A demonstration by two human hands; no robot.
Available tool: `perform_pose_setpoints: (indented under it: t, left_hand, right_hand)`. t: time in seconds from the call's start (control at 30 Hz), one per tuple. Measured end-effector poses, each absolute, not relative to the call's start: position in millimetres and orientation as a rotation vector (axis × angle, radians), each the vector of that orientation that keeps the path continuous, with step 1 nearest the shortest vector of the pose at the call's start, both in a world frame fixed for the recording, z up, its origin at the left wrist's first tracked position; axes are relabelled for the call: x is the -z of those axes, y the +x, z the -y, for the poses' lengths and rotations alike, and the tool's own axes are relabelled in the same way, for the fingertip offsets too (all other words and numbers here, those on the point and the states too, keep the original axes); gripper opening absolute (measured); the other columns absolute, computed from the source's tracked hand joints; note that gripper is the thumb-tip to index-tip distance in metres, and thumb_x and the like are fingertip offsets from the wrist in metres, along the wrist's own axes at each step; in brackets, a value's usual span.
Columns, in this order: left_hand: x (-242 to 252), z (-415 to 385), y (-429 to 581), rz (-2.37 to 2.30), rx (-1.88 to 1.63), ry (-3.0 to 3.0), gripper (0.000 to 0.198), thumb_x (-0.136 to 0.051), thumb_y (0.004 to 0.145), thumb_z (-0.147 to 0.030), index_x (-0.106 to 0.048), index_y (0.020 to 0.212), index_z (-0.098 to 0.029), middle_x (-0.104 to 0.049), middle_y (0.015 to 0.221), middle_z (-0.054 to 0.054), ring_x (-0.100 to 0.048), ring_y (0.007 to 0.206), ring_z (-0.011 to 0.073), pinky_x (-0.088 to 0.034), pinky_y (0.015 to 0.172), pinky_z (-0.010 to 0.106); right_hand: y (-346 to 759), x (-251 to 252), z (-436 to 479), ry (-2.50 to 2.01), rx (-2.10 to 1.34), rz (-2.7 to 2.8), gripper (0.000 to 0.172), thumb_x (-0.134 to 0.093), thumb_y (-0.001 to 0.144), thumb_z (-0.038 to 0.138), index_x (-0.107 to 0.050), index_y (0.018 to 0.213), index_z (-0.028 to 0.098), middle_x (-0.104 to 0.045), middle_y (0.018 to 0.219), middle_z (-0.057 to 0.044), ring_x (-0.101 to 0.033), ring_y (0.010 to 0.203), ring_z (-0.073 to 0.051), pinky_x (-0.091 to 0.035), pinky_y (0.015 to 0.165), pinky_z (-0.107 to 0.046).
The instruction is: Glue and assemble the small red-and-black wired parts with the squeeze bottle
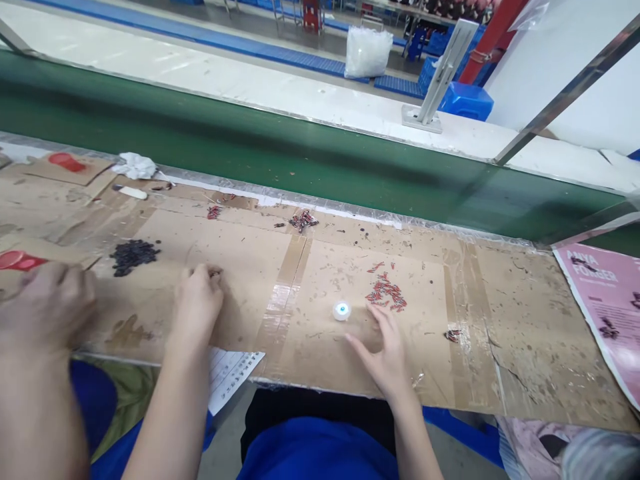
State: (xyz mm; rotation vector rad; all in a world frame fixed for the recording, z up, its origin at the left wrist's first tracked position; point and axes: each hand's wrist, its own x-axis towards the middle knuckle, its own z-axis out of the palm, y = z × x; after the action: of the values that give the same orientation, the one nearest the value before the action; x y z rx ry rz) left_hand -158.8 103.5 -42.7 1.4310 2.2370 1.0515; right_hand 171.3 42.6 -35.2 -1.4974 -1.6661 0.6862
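One white disc (342, 311), red pieces (386, 293) by open right hand (384, 347); black pile (132, 256) near curled left hand (197, 300), grip unclear

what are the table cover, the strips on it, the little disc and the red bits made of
Table cover: probably cardboard; matte brown, with torn edges. Strips: likely plastic tape; glossy, catching glare. Disc: perhaps plastic; pale, with a translucent-looking rim. Red bits: too small to tell; possibly painted metal, given greyish patches.

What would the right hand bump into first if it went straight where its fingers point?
The right hand would probably meet the small red pieces; it looks very near them, though depth is unclear.
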Motion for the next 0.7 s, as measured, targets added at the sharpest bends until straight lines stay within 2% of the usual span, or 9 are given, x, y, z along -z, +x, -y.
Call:
perform_pose_setpoints:
  t: [0.1,0.17,0.27,0.37,0.43,0.5,0.57,0.7]
  left_hand:
    - [56.8,-96.5,-127.8,-2.250,-0.851,1.466,0.011,-0.052,0.082,-0.020,-0.063,0.081,-0.019,-0.061,0.084,0.007,-0.063,0.088,0.0275,-0.050,0.090,0.046]
    - [61.1,-87.7,-103.3,-2.122,-0.742,1.545,0.015,-0.050,0.080,-0.023,-0.064,0.086,-0.021,-0.064,0.087,0.007,-0.064,0.080,0.0255,-0.053,0.084,0.042]
    - [63.5,-73.8,-64.8,-1.893,-0.749,1.672,0.020,-0.045,0.082,-0.027,-0.063,0.089,-0.021,-0.066,0.089,0.008,-0.065,0.080,0.0239,-0.054,0.077,0.038]
    - [60.8,-66.9,-37.1,-1.778,-0.828,1.755,0.026,-0.041,0.087,-0.030,-0.066,0.090,-0.022,-0.065,0.091,0.008,-0.066,0.082,0.0232,-0.054,0.076,0.036]
    - [55.2,-67.1,-29.4,-1.747,-0.852,1.767,0.029,-0.041,0.088,-0.032,-0.067,0.090,-0.022,-0.064,0.088,0.008,-0.065,0.081,0.0231,-0.054,0.076,0.037]
    - [47.4,-68.4,-27.7,-1.703,-0.883,1.751,0.030,-0.041,0.090,-0.035,-0.069,0.090,-0.023,-0.066,0.089,0.007,-0.066,0.082,0.0234,-0.054,0.077,0.037]
    - [40.3,-67.9,-27.2,-1.616,-0.928,1.711,0.029,-0.045,0.090,-0.038,-0.070,0.090,-0.023,-0.071,0.093,0.007,-0.068,0.087,0.0236,-0.054,0.081,0.037]
    - [40.1,-55.6,-16.3,-1.398,-0.970,1.574,0.023,-0.056,0.088,-0.040,-0.072,0.090,-0.024,-0.076,0.095,0.006,-0.070,0.101,0.0245,-0.053,0.092,0.038]
  right_hand:
    - [154.1,40.9,-49.4,-1.488,-0.798,1.696,0.052,-0.078,0.076,0.036,-0.062,0.124,0.026,-0.064,0.119,-0.011,-0.058,0.115,-0.031,-0.052,0.097,-0.049]
    - [147.2,42.9,-54.9,-1.486,-0.831,1.704,0.039,-0.075,0.079,0.029,-0.064,0.116,0.026,-0.067,0.113,-0.010,-0.059,0.111,-0.030,-0.051,0.098,-0.049]
    - [144.0,41.6,-58.5,-1.478,-0.895,1.650,0.023,-0.069,0.081,0.024,-0.063,0.104,0.024,-0.069,0.109,-0.011,-0.060,0.111,-0.029,-0.051,0.096,-0.048]
    - [147.6,38.9,-52.7,-1.418,-1.027,1.494,0.023,-0.068,0.080,0.027,-0.055,0.098,0.023,-0.068,0.120,-0.013,-0.062,0.115,-0.026,-0.052,0.094,-0.044]
    - [153.0,38.9,-45.6,-1.354,-1.127,1.337,0.027,-0.070,0.078,0.031,-0.051,0.094,0.024,-0.070,0.116,-0.011,-0.067,0.106,-0.024,-0.053,0.092,-0.040]
    - [160.7,40.3,-39.0,-1.283,-1.200,1.172,0.033,-0.075,0.074,0.037,-0.050,0.091,0.024,-0.073,0.098,-0.006,-0.069,0.090,-0.021,-0.055,0.083,-0.036]
    - [170.1,41.9,-34.7,-1.206,-1.251,1.014,0.038,-0.078,0.069,0.044,-0.054,0.090,0.024,-0.070,0.083,-0.003,-0.066,0.073,-0.019,-0.054,0.068,-0.032]
    - [187.8,41.5,-33.9,-1.071,-1.281,0.713,0.038,-0.074,0.067,0.051,-0.062,0.091,0.024,-0.069,0.082,-0.003,-0.056,0.059,-0.015,-0.047,0.051,-0.028]
